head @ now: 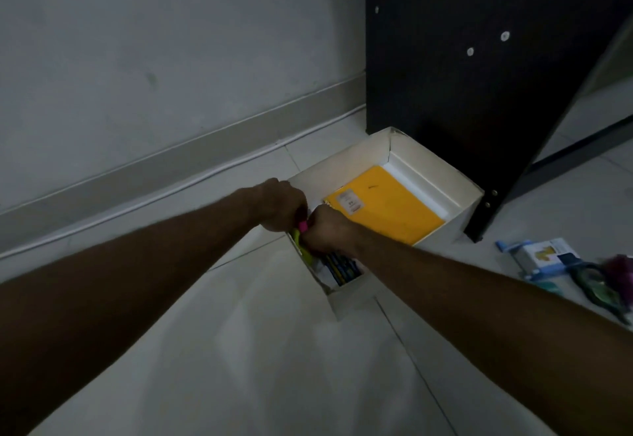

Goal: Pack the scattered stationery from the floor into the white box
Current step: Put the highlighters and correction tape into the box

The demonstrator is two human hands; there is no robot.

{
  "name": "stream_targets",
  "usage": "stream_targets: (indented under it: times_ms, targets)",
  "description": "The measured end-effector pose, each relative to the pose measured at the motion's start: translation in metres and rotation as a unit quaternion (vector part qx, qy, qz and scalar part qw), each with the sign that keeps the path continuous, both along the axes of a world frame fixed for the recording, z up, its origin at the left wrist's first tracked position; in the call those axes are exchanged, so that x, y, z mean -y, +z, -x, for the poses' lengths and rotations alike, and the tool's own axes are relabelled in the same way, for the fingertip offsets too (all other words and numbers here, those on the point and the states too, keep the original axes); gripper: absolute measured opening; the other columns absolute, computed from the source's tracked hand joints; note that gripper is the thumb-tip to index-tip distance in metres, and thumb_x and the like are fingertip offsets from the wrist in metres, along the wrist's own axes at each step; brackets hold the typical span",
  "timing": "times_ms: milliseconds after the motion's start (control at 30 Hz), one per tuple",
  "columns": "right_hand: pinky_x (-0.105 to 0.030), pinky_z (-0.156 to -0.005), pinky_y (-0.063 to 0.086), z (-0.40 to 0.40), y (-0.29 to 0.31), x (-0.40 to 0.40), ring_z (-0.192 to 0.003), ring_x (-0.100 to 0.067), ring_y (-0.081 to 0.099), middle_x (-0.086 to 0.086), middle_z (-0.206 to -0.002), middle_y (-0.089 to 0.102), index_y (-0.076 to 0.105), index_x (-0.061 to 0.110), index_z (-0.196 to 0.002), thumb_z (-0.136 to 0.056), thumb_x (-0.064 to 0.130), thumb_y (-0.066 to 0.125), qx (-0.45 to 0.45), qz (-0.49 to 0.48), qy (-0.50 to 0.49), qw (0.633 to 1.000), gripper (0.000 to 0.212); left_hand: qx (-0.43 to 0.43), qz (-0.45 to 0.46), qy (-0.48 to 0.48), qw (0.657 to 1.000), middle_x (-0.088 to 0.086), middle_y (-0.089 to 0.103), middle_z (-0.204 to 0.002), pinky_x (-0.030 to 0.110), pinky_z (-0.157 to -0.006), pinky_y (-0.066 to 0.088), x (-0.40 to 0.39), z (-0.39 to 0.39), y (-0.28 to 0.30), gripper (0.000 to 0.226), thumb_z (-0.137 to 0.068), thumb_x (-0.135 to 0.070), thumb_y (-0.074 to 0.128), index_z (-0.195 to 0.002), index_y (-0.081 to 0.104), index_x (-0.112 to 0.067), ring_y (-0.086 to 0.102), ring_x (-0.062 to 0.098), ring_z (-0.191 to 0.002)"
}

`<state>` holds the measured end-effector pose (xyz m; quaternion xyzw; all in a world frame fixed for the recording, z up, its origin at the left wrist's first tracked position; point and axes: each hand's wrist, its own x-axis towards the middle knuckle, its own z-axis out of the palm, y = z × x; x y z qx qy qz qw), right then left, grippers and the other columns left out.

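Note:
The white box stands open on the floor beside a dark cabinet. A yellow notebook lies flat in its far half. Blue and yellow pens or pencils lie in its near end. My left hand and my right hand meet over the box's near left corner, both closed around a bunch of highlighters, one pink and one yellow-green. Most of the bunch is hidden by my fingers.
A dark cabinet rises right behind the box. On the floor at the right lie a small blue-and-white pack, dark scissors and a purple thing. A wall with a skirting board and a cable runs along the left.

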<state>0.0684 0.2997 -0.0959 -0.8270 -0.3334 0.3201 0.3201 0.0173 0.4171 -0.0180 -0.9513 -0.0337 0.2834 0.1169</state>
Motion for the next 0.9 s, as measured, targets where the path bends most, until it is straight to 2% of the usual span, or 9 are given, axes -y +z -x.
stream_targets:
  times_ms: [100,233,367,433,500,600,700,767,900]
  targets:
    - [-0.023,-0.053,0.040,-0.003,-0.004,0.007,-0.066,-0.026,0.059,-0.005,-0.056,0.052,0.048,0.011,-0.057,-0.080,0.013,0.063,0.002,-0.035,-0.021,0.999,0.027,-0.004,0.013,0.020,1.000,-0.002,0.070,-0.108,0.036,-0.088,0.051,0.002,-0.003,0.005,0.028,-0.091,-0.033,0.055,-0.116,0.067,-0.027,0.064,0.019,-0.099]
    - [-0.033,-0.059,0.054,-0.007,-0.003,0.010,-0.075,-0.032,0.067,-0.015,-0.070,0.062,0.055,0.004,-0.071,-0.078,0.023,0.068,0.003,-0.019,-0.015,1.000,0.025,-0.047,-0.011,0.031,0.998,0.001,0.066,-0.089,0.032,-0.081,0.047,0.014,-0.007,0.006,0.028,-0.091,-0.036,0.053,-0.100,0.070,-0.016,0.061,0.019,-0.084]
    - [-0.024,-0.049,0.032,-0.013,0.001,0.017,-0.064,-0.024,0.052,-0.004,-0.055,0.042,0.036,0.014,-0.053,-0.076,0.014,0.071,0.030,-0.003,-0.010,0.999,0.042,-0.094,-0.046,0.038,0.994,0.002,0.067,-0.110,0.032,-0.089,0.040,0.023,-0.013,-0.004,0.033,-0.091,-0.039,0.050,-0.112,0.068,-0.021,0.060,0.023,-0.105]
    - [-0.024,-0.045,0.028,-0.015,0.002,0.021,-0.054,-0.019,0.044,-0.003,-0.054,0.040,0.037,0.014,-0.052,-0.080,0.011,0.068,0.034,-0.010,-0.014,0.999,0.042,-0.115,-0.046,0.039,0.992,0.006,0.065,-0.116,0.032,-0.089,0.042,0.027,-0.012,-0.007,0.033,-0.093,-0.034,0.050,-0.117,0.066,-0.017,0.059,0.023,-0.105]
    - [-0.023,-0.044,0.032,-0.018,0.000,0.023,-0.058,-0.020,0.052,-0.008,-0.059,0.051,0.049,0.007,-0.059,-0.079,0.016,0.071,0.021,-0.007,-0.033,0.999,0.031,-0.138,0.009,0.056,0.989,0.009,0.066,-0.115,0.033,-0.089,0.046,0.026,-0.012,-0.010,0.031,-0.095,-0.029,0.054,-0.118,0.065,-0.012,0.060,0.021,-0.099]
    - [-0.032,-0.055,0.050,-0.019,0.000,0.024,-0.078,-0.028,0.067,-0.017,-0.081,0.067,0.064,-0.007,-0.082,-0.079,0.020,0.071,0.012,-0.016,-0.046,0.999,0.028,-0.086,0.053,0.046,0.994,0.006,0.071,-0.108,0.039,-0.091,0.053,0.014,-0.013,-0.015,0.032,-0.086,-0.031,0.060,-0.111,0.071,-0.015,0.066,0.024,-0.100]
    - [-0.034,-0.058,0.049,-0.019,0.000,0.026,-0.080,-0.033,0.070,-0.020,-0.080,0.068,0.065,-0.006,-0.084,-0.083,0.027,0.069,-0.001,-0.027,-0.057,0.998,0.033,-0.054,0.043,0.059,0.996,0.005,0.068,-0.083,0.034,-0.075,0.053,0.012,-0.014,-0.014,0.014,-0.085,-0.019,0.059,-0.085,0.070,-0.010,0.066,0.023,-0.084]
    - [-0.034,-0.058,0.051,-0.019,0.001,0.026,-0.078,-0.033,0.071,-0.022,-0.081,0.069,0.066,-0.008,-0.087,-0.083,0.030,0.069,-0.014,-0.027,-0.070,0.997,0.038,-0.048,0.049,0.059,0.996,0.003,0.060,-0.071,0.031,-0.067,0.047,0.014,-0.016,-0.014,0.016,-0.087,-0.015,0.058,-0.071,0.060,-0.013,0.060,0.022,-0.075]
    - [-0.023,-0.048,0.042,-0.022,0.002,0.026,-0.068,-0.024,0.061,-0.011,-0.073,0.058,0.057,0.004,-0.079,-0.083,0.029,0.067,-0.035,-0.018,-0.087,0.995,0.027,-0.030,0.018,0.034,0.999,0.005,0.058,-0.074,0.029,-0.065,0.047,0.015,-0.018,-0.016,0.010,-0.087,-0.016,0.062,-0.083,0.067,-0.007,0.057,0.020,-0.070]
